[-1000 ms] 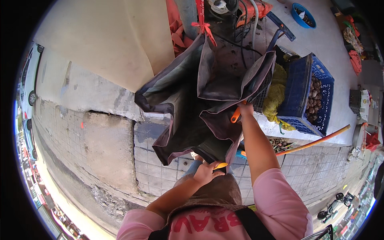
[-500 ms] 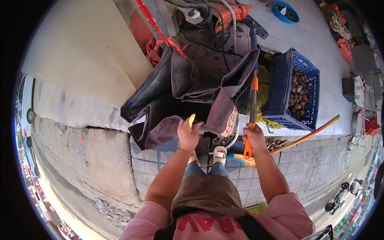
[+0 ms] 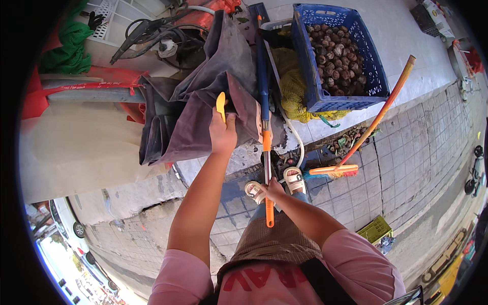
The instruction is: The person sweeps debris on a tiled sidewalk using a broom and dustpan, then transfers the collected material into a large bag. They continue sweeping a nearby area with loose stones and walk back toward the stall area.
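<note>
My left hand (image 3: 222, 134) is closed around a slim yellow object (image 3: 220, 105) with a rounded tip, its kind unclear. That hand lies against a large, folded purple-brown bag (image 3: 195, 119) of stiff cloth; whether the fingers also pinch the cloth is hidden. In front of my body, my right hand (image 3: 275, 190) grips a long-handled floor tool (image 3: 265, 136) near its lower end. Its shaft is blue and silver with orange grips, and it stands between the bag and a blue crate, reaching a flat dark-blue head at the far end.
The blue plastic crate (image 3: 340, 104) holds many round brown shells or nuts on a yellow mesh sack (image 3: 293, 91). A broom (image 3: 376, 122) leans at the right, bristles on the paving. Black hoses (image 3: 152, 38) lie at the back left. A step edge runs in front.
The bag has gone from gaping to folded, moving left. My right hand has brought the floor tool left, before my body. The whole view has shifted, and the broom shows fully.
</note>
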A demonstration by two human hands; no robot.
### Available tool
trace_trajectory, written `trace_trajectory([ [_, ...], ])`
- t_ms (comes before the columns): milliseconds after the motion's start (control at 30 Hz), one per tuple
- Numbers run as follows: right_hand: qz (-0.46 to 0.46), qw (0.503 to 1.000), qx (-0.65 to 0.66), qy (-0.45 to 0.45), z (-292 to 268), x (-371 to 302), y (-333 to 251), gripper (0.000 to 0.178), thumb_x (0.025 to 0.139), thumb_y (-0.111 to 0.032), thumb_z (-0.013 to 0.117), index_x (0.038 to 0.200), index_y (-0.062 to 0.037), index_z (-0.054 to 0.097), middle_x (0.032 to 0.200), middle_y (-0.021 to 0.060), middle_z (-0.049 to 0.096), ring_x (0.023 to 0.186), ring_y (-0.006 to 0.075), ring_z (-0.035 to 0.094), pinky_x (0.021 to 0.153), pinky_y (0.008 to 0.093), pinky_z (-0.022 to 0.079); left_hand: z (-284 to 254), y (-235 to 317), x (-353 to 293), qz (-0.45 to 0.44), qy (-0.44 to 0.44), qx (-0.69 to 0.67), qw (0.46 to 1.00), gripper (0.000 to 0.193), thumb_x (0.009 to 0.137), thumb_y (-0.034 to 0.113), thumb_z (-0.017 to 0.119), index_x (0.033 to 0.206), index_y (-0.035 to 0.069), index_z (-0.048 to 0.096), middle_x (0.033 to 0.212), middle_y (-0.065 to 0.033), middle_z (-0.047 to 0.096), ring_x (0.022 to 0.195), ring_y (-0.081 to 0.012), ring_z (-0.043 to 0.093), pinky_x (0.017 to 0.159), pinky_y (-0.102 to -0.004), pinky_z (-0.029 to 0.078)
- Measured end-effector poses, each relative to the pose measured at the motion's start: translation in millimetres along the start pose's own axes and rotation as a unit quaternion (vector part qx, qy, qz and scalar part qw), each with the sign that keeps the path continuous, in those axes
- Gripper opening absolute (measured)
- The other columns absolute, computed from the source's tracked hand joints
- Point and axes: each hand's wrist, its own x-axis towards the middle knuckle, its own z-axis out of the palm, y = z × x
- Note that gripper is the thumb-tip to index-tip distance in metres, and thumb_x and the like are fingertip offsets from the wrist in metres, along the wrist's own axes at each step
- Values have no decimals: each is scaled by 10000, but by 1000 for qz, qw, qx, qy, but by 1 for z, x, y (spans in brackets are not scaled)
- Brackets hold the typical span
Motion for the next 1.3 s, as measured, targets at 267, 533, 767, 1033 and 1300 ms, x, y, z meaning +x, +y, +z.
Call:
trace_trajectory([
  [267, 126, 987, -98, 25, -35, 35, 0, 422, 867, -408, 518, 1074, -57, 408, 988, 201, 624, 949, 371, 599, 806, 469, 472, -24, -40, -30, 73, 11, 169, 983, 234, 858, 74, 563, 1083, 13, 544, 830, -113, 620, 751, -185, 617, 705, -315, 472],
  [533, -194, 864, 458, -81, -123, -70, -101, 767, 779, 44, 512, 1434, -139, 156, 788, 55, 522, 613, 119, 511, 551, 250, 430, -56, -23, 24, -34, 32, 53, 998, 203, 878, 170, 559, 990, 2, 537, 811, -156, 617, 751, -292, 612, 683, -347, 468],
  [767, -347, 868, 247, -255, -281, -148, -258, 659, 728, -640, 587, 1081, -108, 427, 1170, 200, 547, 1092, 296, 546, 756, 327, 495, -8, 15, -65, -86, -112, -3, 990, 301, 860, 156, 546, 1132, 71, 452, 819, -206, 614, 805, -409, 595, 665, -419, 465],
  [1033, -413, 846, 208, -266, -216, -160, -450, 503, 918, -545, 337, 1179, -121, 405, 1106, 162, 573, 925, 243, 621, 715, 301, 486, 4, 6, -99, -77, 63, -177, 979, 383, 930, 166, 457, 1295, 67, 395, 1085, -185, 576, 949, -320, 572, 801, -346, 440],
  [1300, -466, 846, 42, -255, -15, -96, -432, 638, 877, -564, 450, 1254, -54, 391, 997, 59, 523, 904, 158, 546, 816, 274, 414, -18, -103, -113, -40, 100, -285, 953, 348, 925, 85, 456, 1269, 34, 438, 1238, -148, 492, 1169, -287, 448, 976, -323, 335],
])
